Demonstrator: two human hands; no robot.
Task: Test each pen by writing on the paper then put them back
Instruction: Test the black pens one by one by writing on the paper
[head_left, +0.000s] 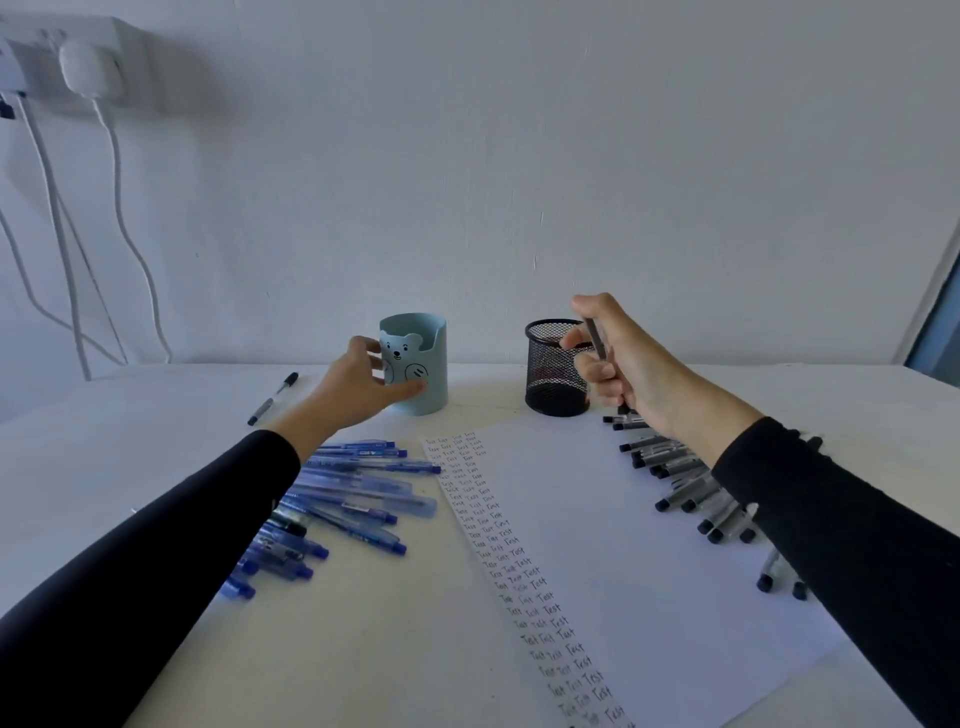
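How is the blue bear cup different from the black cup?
The blue bear cup is solid with a bear face; the black cup is see-through wire mesh. The blue bear cup's rim dips in front; the black cup's rim is even all round. The left hand grips the blue bear cup, while the right hand holds a pen by the black cup. Both stand upright on the table.
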